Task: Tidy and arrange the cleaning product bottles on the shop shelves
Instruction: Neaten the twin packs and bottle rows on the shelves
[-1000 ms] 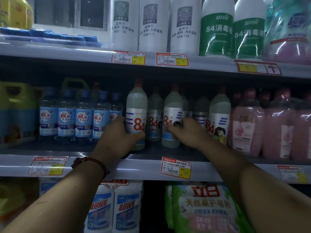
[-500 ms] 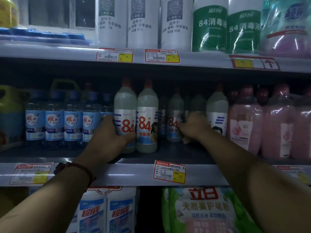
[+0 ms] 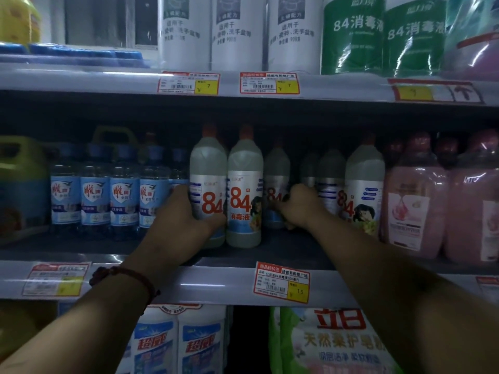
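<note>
On the middle shelf (image 3: 270, 255) stand several grey "84" disinfectant bottles with orange caps. My left hand (image 3: 186, 217) is wrapped around the lower part of the front-left 84 bottle (image 3: 208, 182). A second 84 bottle (image 3: 245, 190) stands upright touching its right side. My right hand (image 3: 297, 206) reaches further back and grips a third 84 bottle (image 3: 275, 182) set deeper in the shelf. More 84 bottles (image 3: 363, 184) stand to the right of that hand.
Blue-labelled bottles (image 3: 110, 195) line up left of my left hand, with a yellow-green jug (image 3: 21, 179) at far left. Pink bottles (image 3: 415, 201) fill the right end. White and green bottles (image 3: 351, 36) stand on the shelf above; detergent packs (image 3: 332, 346) below.
The second 84 bottle now stands at the front beside the left-hand bottle. My right hand let it go, reached back and took hold of a deeper bottle. My left hand has kept its grip.
</note>
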Available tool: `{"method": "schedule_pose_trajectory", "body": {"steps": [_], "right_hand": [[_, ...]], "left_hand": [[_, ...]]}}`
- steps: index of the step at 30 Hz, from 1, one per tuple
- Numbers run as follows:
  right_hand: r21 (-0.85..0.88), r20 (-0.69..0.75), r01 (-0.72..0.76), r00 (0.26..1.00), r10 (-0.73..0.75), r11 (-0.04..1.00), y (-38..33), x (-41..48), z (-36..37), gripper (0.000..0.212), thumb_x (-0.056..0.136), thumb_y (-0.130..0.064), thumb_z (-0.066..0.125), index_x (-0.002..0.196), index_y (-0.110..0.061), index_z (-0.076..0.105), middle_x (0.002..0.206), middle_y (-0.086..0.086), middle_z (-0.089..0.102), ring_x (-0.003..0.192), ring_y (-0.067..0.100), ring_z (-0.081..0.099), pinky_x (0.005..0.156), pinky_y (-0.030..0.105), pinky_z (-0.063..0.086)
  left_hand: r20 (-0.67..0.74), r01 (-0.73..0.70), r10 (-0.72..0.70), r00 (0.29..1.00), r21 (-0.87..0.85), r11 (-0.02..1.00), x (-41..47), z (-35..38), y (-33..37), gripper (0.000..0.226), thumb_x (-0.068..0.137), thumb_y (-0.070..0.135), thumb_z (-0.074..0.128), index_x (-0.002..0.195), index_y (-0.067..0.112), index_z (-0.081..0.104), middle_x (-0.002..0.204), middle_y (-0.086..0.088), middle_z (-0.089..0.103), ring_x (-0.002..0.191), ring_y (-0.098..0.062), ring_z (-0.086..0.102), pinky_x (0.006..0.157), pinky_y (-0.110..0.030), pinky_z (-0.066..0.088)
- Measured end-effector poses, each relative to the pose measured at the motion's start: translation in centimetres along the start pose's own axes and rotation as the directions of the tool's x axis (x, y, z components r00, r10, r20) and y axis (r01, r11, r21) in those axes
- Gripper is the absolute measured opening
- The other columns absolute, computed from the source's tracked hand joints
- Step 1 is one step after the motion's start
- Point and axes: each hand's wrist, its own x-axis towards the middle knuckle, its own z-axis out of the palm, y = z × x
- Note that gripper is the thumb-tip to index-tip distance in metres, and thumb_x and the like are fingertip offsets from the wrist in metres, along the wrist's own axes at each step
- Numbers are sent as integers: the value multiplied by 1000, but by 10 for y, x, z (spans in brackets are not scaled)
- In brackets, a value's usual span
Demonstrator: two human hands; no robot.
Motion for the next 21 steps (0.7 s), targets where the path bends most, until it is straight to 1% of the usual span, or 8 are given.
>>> {"method": "schedule_pose_trajectory", "body": {"steps": [6,10,13,15,16,17,19,21], "right_hand": [[69,58,0,998,-4,998,0,-2,1,22,101,-26,59,88,-12,48,89,17,64,81,33,73,61,43,60],[90,98,-45,995,36,995,0,-4,3,30,100,-30,60,113,-7,46,95,15,64,80,31,73,64,43,62],[-7,-95,85,992,-85,996,-6,-12,-3,31,97,-33,62,110,-6,52,102,15,65,84,27,66,66,39,56],[163,-181,205,968,-175,965,-15,-27,-11,25,100,-35,57,104,-10,56,96,13,68,81,28,69,70,46,59],[302,-146,219,972,-182,928,-22,-40,-15,27,101,-42,54,103,-14,57,92,10,69,77,28,72,69,50,61],[408,-58,194,981,-187,892,-29,-52,-18,33,99,-52,52,105,-20,57,93,5,69,75,27,73,66,48,62],[423,117,180,961,-251,888,-40,-73,-18,43,91,-69,52,111,-32,54,102,-6,67,79,19,73,60,34,59],[384,124,247,941,-314,890,-46,-80,-9,38,82,-62,70,107,-40,51,103,-17,65,86,5,69,62,21,54]], "left_hand": [[9,-3,3,1000,19,1000,0,-1,2,44,86,16,78,115,25,46,95,19,56,83,5,55,63,-12,42],[3,13,-13,1000,20,1000,0,-1,2,44,85,18,79,116,25,48,99,17,58,89,2,57,65,-16,45],[3,19,-19,1000,20,1000,0,-2,2,45,85,18,80,116,24,49,100,16,59,89,2,57,67,-17,46],[6,16,-16,1000,26,1000,0,-2,2,45,85,19,80,117,23,49,100,15,59,89,1,57,67,-17,46],[3,17,-17,1000,30,999,0,-2,2,45,85,19,80,117,23,49,100,15,59,88,1,57,66,-17,45],[2,19,-19,1000,33,999,0,-3,1,46,84,19,80,118,22,49,100,15,59,88,1,57,66,-17,45],[8,20,-20,1000,33,999,0,-3,1,48,84,20,80,120,22,49,99,15,58,88,1,56,66,-18,45],[20,12,-12,1000,22,1000,0,-3,1,49,84,21,80,121,22,48,99,16,58,88,2,56,67,-18,45]]}}
